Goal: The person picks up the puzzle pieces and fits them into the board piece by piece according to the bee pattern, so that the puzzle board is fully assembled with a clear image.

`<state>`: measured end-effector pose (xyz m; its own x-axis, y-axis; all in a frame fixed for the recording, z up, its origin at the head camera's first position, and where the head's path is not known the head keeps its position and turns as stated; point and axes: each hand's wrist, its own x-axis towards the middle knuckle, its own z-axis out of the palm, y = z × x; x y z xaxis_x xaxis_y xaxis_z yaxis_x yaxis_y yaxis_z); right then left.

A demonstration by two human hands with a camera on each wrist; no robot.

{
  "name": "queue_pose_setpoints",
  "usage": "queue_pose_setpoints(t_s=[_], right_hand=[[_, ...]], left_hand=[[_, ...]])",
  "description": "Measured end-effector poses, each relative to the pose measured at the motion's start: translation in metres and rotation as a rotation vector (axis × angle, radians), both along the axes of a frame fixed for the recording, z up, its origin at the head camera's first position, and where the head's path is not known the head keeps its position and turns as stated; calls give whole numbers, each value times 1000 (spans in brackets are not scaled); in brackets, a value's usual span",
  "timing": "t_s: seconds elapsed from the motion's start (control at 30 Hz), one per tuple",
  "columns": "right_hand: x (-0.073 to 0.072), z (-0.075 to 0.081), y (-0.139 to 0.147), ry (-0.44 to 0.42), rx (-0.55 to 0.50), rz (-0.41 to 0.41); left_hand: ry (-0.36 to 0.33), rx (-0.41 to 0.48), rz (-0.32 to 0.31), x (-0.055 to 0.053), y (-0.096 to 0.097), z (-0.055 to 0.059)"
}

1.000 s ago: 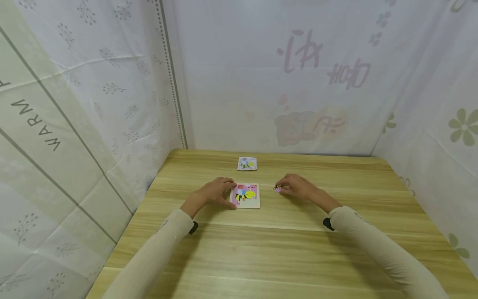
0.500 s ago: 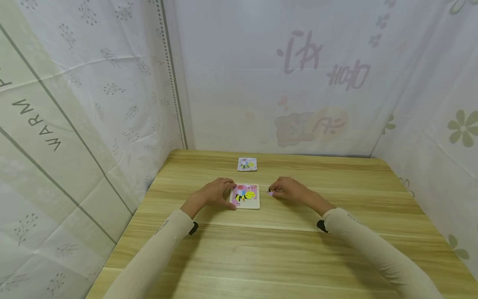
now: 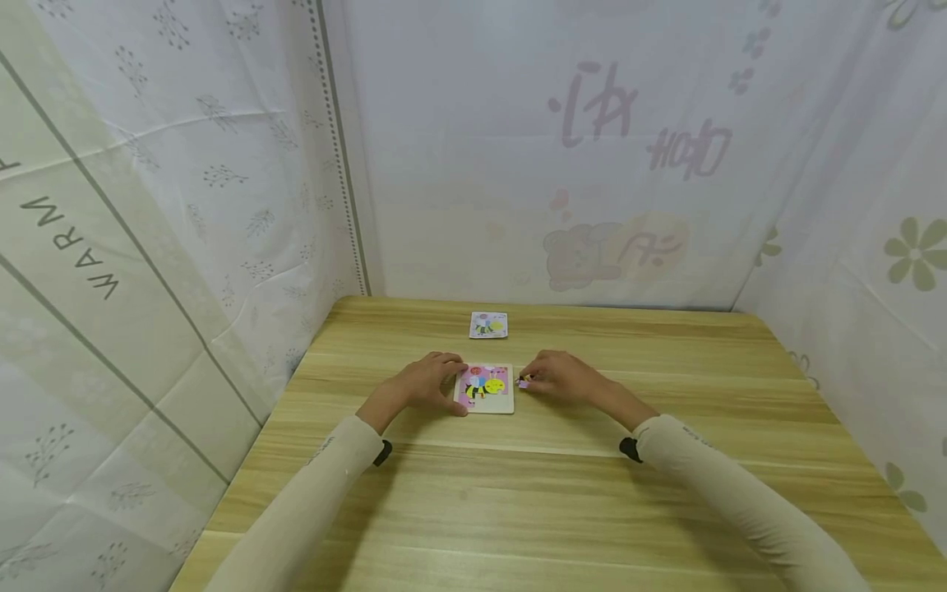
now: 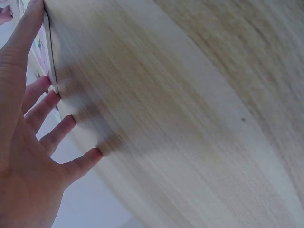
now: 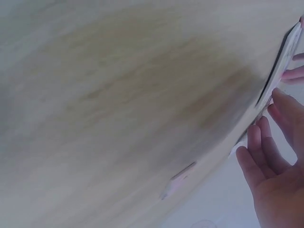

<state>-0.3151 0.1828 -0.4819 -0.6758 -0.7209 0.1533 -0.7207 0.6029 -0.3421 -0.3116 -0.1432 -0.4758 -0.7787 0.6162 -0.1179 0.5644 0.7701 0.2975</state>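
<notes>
A square jigsaw puzzle board [image 3: 500, 405] with a yellow-and-black bee on pink lies flat at the middle of the table. My left hand [image 3: 424, 383] holds it by its left side, thumb at the near corner and index finger at the far one. In the left wrist view the other fingertips [image 4: 98, 152] spread down to the tabletop. Just off the board's right edge, my right hand [image 3: 568, 378] pinches a small pink-and-dark puzzle piece [image 3: 524, 382] between thumb and fingers. The right wrist view shows these fingers close beside the board, the piece mostly hidden.
Behind the board, a small picture card [image 3: 488, 326] with the same bee lies toward the table's far edge. A thin pinkish flat thing [image 5: 178, 180] rests on the wood in the right wrist view. Patterned cloth [image 3: 473, 205] hangs around the wooden table [image 3: 459, 510].
My right hand has moved left with the puzzle piece, from well right of the board to close by its right edge. The left hand and the board stay put.
</notes>
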Motion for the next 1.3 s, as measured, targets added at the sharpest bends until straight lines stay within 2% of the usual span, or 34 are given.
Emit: queue_pose_setpoints(t_s=[0.6, 1.03, 1.3], right_hand=[[4, -4, -44, 35, -8, 124], [8, -7, -64, -13, 2, 132], [10, -8, -72, 33, -4, 173]], left_hand=[[13, 2, -23, -2, -1, -3], [10, 4, -16, -1, -3, -3], [40, -2, -33, -3, -2, -5]])
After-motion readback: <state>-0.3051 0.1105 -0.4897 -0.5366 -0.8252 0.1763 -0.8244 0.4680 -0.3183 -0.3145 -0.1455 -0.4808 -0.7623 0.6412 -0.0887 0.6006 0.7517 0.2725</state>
